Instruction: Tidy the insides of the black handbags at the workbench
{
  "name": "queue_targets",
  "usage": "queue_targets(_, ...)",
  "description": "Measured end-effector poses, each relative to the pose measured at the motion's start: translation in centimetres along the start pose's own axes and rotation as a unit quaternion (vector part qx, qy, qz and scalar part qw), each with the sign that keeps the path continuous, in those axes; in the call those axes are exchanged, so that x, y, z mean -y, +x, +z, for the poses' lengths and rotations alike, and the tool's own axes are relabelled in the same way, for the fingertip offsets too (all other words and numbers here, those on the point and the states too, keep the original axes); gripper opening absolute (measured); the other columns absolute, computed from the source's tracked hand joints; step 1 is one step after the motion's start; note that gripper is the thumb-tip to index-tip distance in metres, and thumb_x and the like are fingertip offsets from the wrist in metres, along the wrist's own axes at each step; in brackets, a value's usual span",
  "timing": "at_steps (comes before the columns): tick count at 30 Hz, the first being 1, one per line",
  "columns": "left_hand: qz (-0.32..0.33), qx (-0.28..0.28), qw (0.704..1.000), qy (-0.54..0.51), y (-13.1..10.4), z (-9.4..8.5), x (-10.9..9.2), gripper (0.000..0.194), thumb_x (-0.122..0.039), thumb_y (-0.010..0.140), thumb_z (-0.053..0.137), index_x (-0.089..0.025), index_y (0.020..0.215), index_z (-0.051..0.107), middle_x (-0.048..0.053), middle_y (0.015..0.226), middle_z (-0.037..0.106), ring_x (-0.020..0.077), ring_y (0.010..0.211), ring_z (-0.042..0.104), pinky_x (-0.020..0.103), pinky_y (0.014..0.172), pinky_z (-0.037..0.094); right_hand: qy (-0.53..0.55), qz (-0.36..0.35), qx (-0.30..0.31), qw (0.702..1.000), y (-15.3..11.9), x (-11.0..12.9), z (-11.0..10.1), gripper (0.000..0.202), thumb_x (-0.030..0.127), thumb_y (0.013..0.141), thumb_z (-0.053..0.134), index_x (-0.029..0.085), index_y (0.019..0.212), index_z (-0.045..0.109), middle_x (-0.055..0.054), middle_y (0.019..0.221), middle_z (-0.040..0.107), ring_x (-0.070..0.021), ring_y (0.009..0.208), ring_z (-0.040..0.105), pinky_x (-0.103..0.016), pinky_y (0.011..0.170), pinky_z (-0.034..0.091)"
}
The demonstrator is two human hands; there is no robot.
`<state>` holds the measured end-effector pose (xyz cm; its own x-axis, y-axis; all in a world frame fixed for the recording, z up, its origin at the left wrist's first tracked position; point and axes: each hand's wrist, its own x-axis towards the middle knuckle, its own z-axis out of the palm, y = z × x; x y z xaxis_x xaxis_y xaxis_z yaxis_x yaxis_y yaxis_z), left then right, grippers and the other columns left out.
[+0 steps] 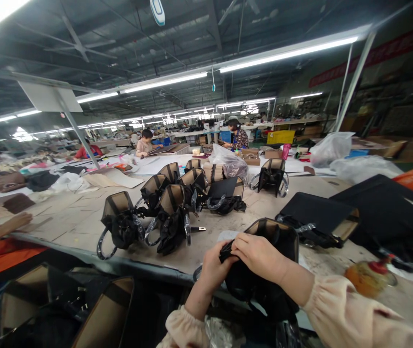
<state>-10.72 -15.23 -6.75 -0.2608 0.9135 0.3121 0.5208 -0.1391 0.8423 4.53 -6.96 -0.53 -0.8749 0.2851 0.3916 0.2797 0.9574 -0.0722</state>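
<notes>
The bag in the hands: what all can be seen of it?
The bag is black, soft-looking and folded in front, with a stiffer raised back panel and a strip of tan lining at its upper rim. It sits at the near edge of the table. The left hand and right hand pinch its dark upper edge together. The right forearm hides part of it; its underside is too dark to read.

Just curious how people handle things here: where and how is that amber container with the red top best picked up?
Probably by its rounded amber body, fingers around the sides, coming from the person's side. The body looks broad, the red top is narrower, and a large black piece lies just beyond.
</notes>
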Motion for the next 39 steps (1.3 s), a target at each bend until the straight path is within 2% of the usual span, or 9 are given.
queue_targets(3,0.003,0.0,1.0,-0.004,0.0,-0.1,0.0,0.037,-0.027,0.076,0.07,-0.021,0.111,0.061,0.004,0.106,0.07,0.021,0.097,0.064,0.032,0.088,0.049,0.031,0.004,-0.001,1.0,-0.1,-0.2,-0.3,0.012,0.021,0.092,0.047,0.019,0.091,0.058,-0.003,0.087,0.062,-0.0149,0.081,0.06,-0.026,0.073,0.048)
queue_targets(7,0.011,-0.001,1.0,-0.01,0.0,0.1,-0.1,0.034,-0.029,0.078,0.069,-0.021,0.111,0.062,0.005,0.106,0.07,0.0214,0.097,0.065,0.033,0.087,0.049,0.059,-0.032,-0.008,0.998,-0.1,-0.3,-0.3,0.02,0.02,0.092,0.048,0.02,0.108,0.06,-0.005,0.1,0.065,-0.0157,0.089,0.062,-0.028,0.08,0.049)
queue_targets(12,0.022,0.0,1.0,-0.012,-0.2,0.3,0.0,0.036,-0.025,0.077,0.07,-0.021,0.111,0.062,0.005,0.106,0.07,0.0225,0.098,0.065,0.034,0.086,0.05,0.035,-0.068,0.007,0.997,0.2,-0.4,0.2,0.02,0.017,0.092,0.046,0.02,0.09,0.065,-0.002,0.085,0.065,-0.0146,0.078,0.06,-0.026,0.073,0.048)
queue_targets(16,0.031,-0.007,0.999,-0.01,-0.4,0.3,0.1,0.039,-0.024,0.075,0.072,-0.022,0.112,0.062,0.004,0.108,0.07,0.023,0.099,0.065,0.035,0.088,0.05,0.015,-0.054,0.026,0.998,0.4,-0.1,0.2,0.016,0.015,0.088,0.049,0.019,0.083,0.063,-0.002,0.081,0.062,-0.0145,0.072,0.058,-0.026,0.068,0.046)
queue_targets(20,0.034,-0.016,0.999,-0.006,-0.5,0.4,0.4,0.039,-0.023,0.076,0.07,-0.02,0.114,0.061,0.006,0.11,0.069,0.024,0.101,0.064,0.037,0.091,0.05,-0.017,-0.044,0.04,0.998,0.3,0.2,0.2,0.013,0.015,0.087,0.05,0.019,0.087,0.063,-0.004,0.085,0.063,-0.0175,0.076,0.058,-0.029,0.069,0.045)
queue_targets(27,0.029,-0.014,0.999,-0.017,-0.4,0.4,0.4,0.035,-0.022,0.079,0.067,-0.019,0.113,0.063,0.008,0.113,0.069,0.0245,0.105,0.063,0.038,0.094,0.049,0.013,0.026,0.036,0.999,0.4,0.3,0.5,0.023,0.023,0.094,0.042,0.017,0.086,0.062,-0.004,0.081,0.065,-0.0174,0.076,0.061,-0.029,0.069,0.045)
queue_targets(31,0.029,-0.018,0.999,-0.033,-0.5,0.2,0.2,0.031,-0.024,0.081,0.065,-0.021,0.111,0.064,0.006,0.109,0.07,0.0223,0.1,0.065,0.035,0.09,0.051,0.033,0.045,0.025,0.998,0.2,0.3,-0.1,0.014,0.025,0.092,0.049,0.017,0.093,0.061,-0.003,0.086,0.065,-0.0161,0.08,0.062,-0.027,0.072,0.046)
queue_targets(35,0.049,-0.02,0.998,-0.039,-0.4,0.2,0.2,0.029,-0.027,0.082,0.065,-0.02,0.11,0.064,0.007,0.107,0.071,0.022,0.099,0.066,0.034,0.089,0.052,0.054,-0.04,0.023,0.997,-0.1,-0.1,-0.7,0.025,0.021,0.093,0.045,0.023,0.114,0.058,-0.004,0.101,0.064,-0.0145,0.089,0.06,-0.025,0.078,0.047)
queue_targets(39,0.046,-0.021,0.998,-0.04,-0.3,0.4,0.2,0.03,-0.029,0.083,0.064,-0.02,0.112,0.064,0.008,0.109,0.07,0.0224,0.1,0.066,0.035,0.09,0.052,0.033,-0.096,0.009,0.995,0.0,-0.4,-0.4,0.022,0.021,0.093,0.046,0.023,0.106,0.063,-0.003,0.095,0.066,-0.0162,0.085,0.06,-0.03,0.081,0.047)
